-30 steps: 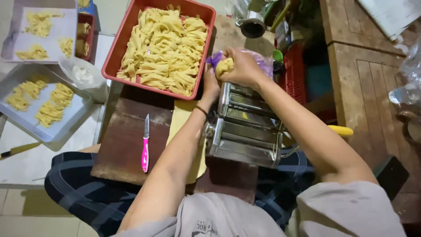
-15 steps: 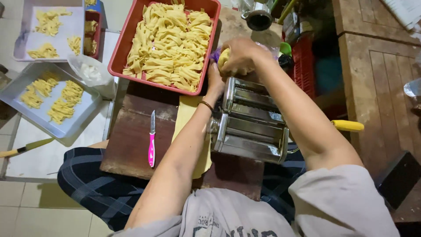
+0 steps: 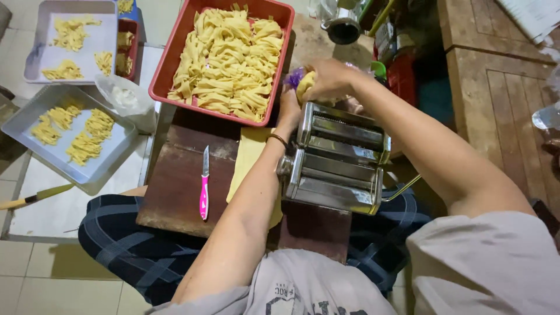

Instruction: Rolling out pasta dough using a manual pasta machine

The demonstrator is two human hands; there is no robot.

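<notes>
Both my hands meet above the far end of a shiny metal pasta machine (image 3: 338, 157). My right hand (image 3: 326, 79) is closed around a yellow lump of dough (image 3: 304, 86). My left hand (image 3: 289, 111) touches the same lump from below, its wrist bearing a thin bracelet. A flat yellow dough sheet (image 3: 248, 157) lies on the dark wooden board (image 3: 175, 186) left of the machine. A pink-handled knife (image 3: 203, 186) rests on the board.
A red tray (image 3: 175, 64) full of cut noodles stands beyond the board. Two grey trays (image 3: 111, 157) with noodle nests, a plastic bag of flour (image 3: 125, 99) and a wooden-handled tool (image 3: 35, 197) sit left. Wooden furniture (image 3: 496, 87) is right.
The view has shifted slightly. My hands have stayed at the far end of the machine, still working the dough lump.
</notes>
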